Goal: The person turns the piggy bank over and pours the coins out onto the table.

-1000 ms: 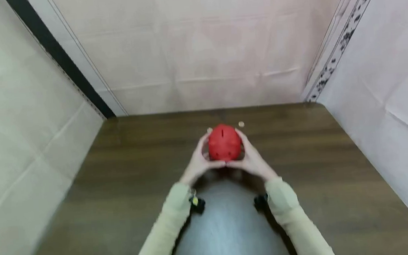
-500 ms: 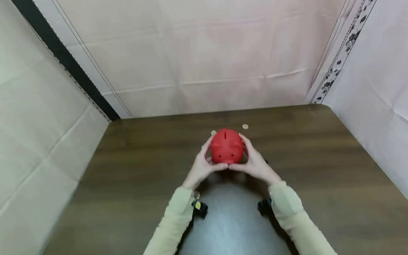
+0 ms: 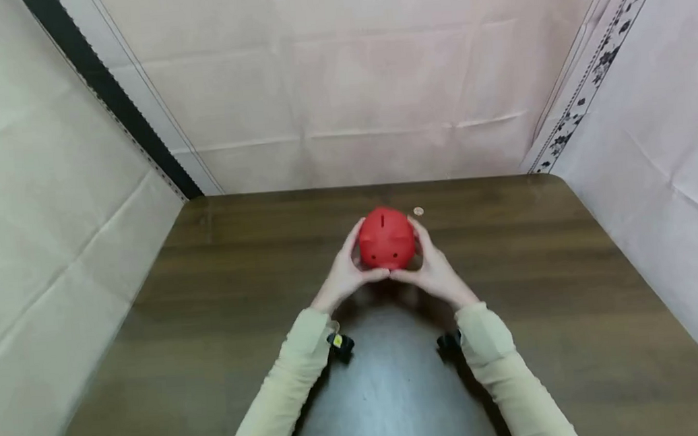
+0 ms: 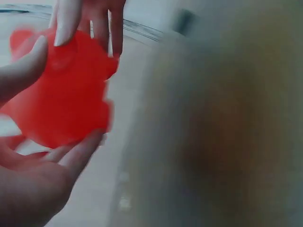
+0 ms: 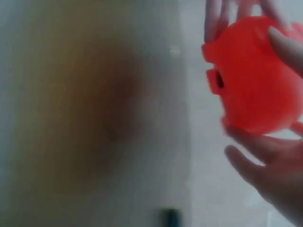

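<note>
A red, pig-shaped piggy bank with a coin slot on top is between both hands. My left hand grips its left side, thumb in front and fingers round the flank. Matching this on the right, my right hand grips the other side, and the thumbs meet or nearly meet in front. Both wrist views show the piggy bank raised off the table, its stubby feet facing down. On its underside a small dark opening shows in the right wrist view, where the bank leans slightly.
Behind the bank a small coin-like disc lies on the brown wooden table. Another pale round disc sits beside the left cuff. White cloth hangs at the back and both sides. Dark wrist cameras stick out under the sleeves.
Both hands and the piggy bank have shifted slightly up in the head view. A small disc seen behind the bank's left side before is now hidden. The grip looks the same.
</note>
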{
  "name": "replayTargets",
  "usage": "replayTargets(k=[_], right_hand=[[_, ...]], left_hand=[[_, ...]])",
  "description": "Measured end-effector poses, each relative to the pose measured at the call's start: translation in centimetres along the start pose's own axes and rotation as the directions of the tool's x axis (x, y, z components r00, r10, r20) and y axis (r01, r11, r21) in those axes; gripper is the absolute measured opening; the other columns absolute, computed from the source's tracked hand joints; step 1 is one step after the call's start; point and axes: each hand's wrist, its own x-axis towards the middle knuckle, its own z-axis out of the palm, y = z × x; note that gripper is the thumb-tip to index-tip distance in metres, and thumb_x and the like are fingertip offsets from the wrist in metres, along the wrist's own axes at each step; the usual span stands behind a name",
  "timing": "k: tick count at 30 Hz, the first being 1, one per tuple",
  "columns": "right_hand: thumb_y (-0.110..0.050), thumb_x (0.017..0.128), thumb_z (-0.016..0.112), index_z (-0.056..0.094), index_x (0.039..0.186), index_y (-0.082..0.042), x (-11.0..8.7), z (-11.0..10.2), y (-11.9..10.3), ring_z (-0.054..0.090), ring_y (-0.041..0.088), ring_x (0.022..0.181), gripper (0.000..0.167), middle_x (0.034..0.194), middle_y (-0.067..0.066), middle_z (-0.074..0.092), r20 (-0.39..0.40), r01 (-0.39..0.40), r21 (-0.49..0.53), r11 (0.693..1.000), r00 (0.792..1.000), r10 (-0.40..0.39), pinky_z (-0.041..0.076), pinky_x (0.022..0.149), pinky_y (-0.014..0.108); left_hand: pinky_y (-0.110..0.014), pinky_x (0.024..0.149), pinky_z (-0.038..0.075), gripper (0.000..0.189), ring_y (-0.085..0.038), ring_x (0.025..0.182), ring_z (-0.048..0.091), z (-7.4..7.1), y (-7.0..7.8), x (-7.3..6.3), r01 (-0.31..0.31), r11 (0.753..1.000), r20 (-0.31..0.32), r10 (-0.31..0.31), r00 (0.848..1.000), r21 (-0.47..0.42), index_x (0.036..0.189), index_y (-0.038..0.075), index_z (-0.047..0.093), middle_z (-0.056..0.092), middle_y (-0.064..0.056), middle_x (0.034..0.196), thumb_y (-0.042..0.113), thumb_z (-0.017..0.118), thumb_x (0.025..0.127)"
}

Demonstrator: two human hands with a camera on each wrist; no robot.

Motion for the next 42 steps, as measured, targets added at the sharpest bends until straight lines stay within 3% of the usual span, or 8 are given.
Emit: replayTargets(k=[4, 8, 14, 21, 27, 32, 38, 42], right_hand=[[-0.011, 0.077, 0.081, 0.01, 0.154, -0.019, -0.5, 0.5, 1.0, 0.044, 0.039, 0.134, 0.105, 0.151, 0.016, 0.034, 0.062, -0.094, 0.019, 0.995, 0.994, 0.092, 0.043, 0.105, 0.057], [-0.008, 0.076, 0.082, 0.012, 0.154, -0.024, -0.2, 0.4, 0.5, 0.046, 0.038, 0.131, 0.106, 0.15, 0.014, 0.035, 0.023, -0.077, 0.041, 0.996, 0.997, 0.076, 0.046, 0.101, 0.058], [-0.005, 0.073, 0.083, 0.011, 0.153, -0.027, 0.8, -0.3, -1.3, 0.041, 0.035, 0.135, 0.11, 0.151, 0.011, 0.032, -0.017, -0.001, 0.042, 0.999, 1.0, 0.002, 0.044, 0.103, 0.057], [-0.014, 0.074, 0.084, 0.014, 0.154, -0.023, 0.8, -0.9, -1.9, 0.05, 0.033, 0.126, 0.106, 0.148, 0.012, 0.04, 0.02, -0.093, -0.055, 0.994, 0.995, 0.094, 0.051, 0.097, 0.053], [-0.05, 0.084, 0.069, 0.035, 0.146, -0.011, 0.7, -1.1, -2.6, 0.067, 0.023, 0.087, 0.081, 0.106, 0.01, 0.069, 0.015, -0.259, -0.302, 0.918, 0.961, 0.276, 0.058, 0.076, 0.037], [-0.063, 0.091, 0.049, 0.056, 0.12, -0.002, 0.9, -0.7, -3.1, 0.063, 0.015, 0.055, 0.067, 0.066, 0.006, 0.067, 0.015, -0.323, -0.439, 0.838, 0.93, 0.367, 0.049, 0.062, 0.029], [-0.066, 0.094, 0.039, 0.063, 0.095, -0.005, 1.1, -0.6, -3.2, 0.065, 0.022, 0.052, 0.066, 0.06, 0.01, 0.066, 0.029, -0.353, -0.481, 0.803, 0.909, 0.416, 0.049, 0.062, 0.032], [-0.067, 0.093, 0.04, 0.063, 0.105, -0.005, 1.1, -1.1, -3.1, 0.066, 0.021, 0.057, 0.068, 0.065, 0.01, 0.068, 0.049, -0.352, -0.463, 0.814, 0.906, 0.42, 0.049, 0.065, 0.032]], left_hand=[[-0.043, 0.1, 0.051, 0.106, -0.038, 0.124, 0.056, 0.2, -1.6, 0.0, 0.105, 0.994, 0.031, -0.104, 0.994, -0.014, 0.155, 0.03, 0.015, 0.027, -0.004, 0.157, 0.002, 0.08, 0.076], [-0.045, 0.1, 0.051, 0.105, -0.034, 0.125, 0.055, -0.1, -2.0, 0.4, 0.056, 0.997, 0.001, -0.056, 0.998, 0.048, 0.153, 0.037, 0.016, 0.031, -0.001, 0.154, 0.006, 0.081, 0.076], [-0.048, 0.099, 0.051, 0.105, -0.033, 0.127, 0.054, -0.7, 0.1, 0.9, -0.043, 0.992, -0.025, 0.046, 0.999, 0.12, 0.152, 0.041, 0.018, 0.033, 0.001, 0.153, 0.01, 0.083, 0.075], [-0.043, 0.096, 0.053, 0.099, -0.029, 0.121, 0.06, -1.0, 0.3, 0.6, 0.044, 0.984, -0.055, -0.035, 0.998, 0.17, 0.151, 0.038, 0.024, 0.043, 0.001, 0.147, 0.021, 0.084, 0.074], [-0.035, 0.075, 0.06, 0.072, -0.023, 0.089, 0.07, -0.9, 0.7, 0.5, 0.204, 0.936, -0.172, -0.159, 0.972, 0.285, 0.142, 0.022, 0.048, 0.067, -0.005, 0.116, 0.046, 0.076, 0.079], [-0.035, 0.059, 0.058, 0.071, -0.026, 0.062, 0.069, -0.8, 1.3, 0.5, 0.331, 0.873, -0.196, -0.276, 0.941, 0.357, 0.132, 0.01, 0.056, 0.072, -0.009, 0.079, 0.062, 0.062, 0.084], [-0.042, 0.057, 0.058, 0.069, -0.021, 0.047, 0.064, -0.7, 1.1, 0.3, 0.37, 0.848, -0.179, -0.325, 0.929, 0.378, 0.123, 0.007, 0.063, 0.067, -0.008, 0.062, 0.065, 0.056, 0.086], [-0.044, 0.061, 0.058, 0.071, -0.03, 0.057, 0.068, -0.8, 1.1, 0.4, 0.345, 0.865, -0.152, -0.31, 0.938, 0.364, 0.13, 0.009, 0.059, 0.07, -0.009, 0.069, 0.064, 0.059, 0.085]])
